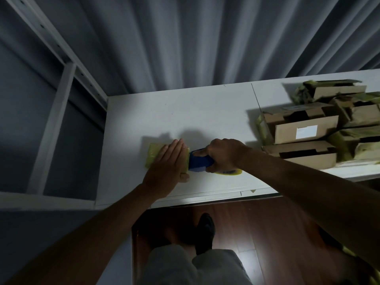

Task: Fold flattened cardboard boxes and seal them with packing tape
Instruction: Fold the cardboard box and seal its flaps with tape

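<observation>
A small box covered in yellowish tape (153,155) lies on the white table (185,112). My left hand (167,161) presses flat on top of it, fingers straight and together. Against the box's right end sits a blue tape dispenser (198,162). My right hand (223,154) grips its handle, index finger laid along the top. The yellowish tape roll (229,172) shows just below that hand.
A pile of taped and flattened cardboard boxes (306,128) fills the table's right side. A grey metal shelf frame (61,95) stands at the left, a grey curtain (205,38) hangs behind. The table's front edge is near my legs, above a wooden floor.
</observation>
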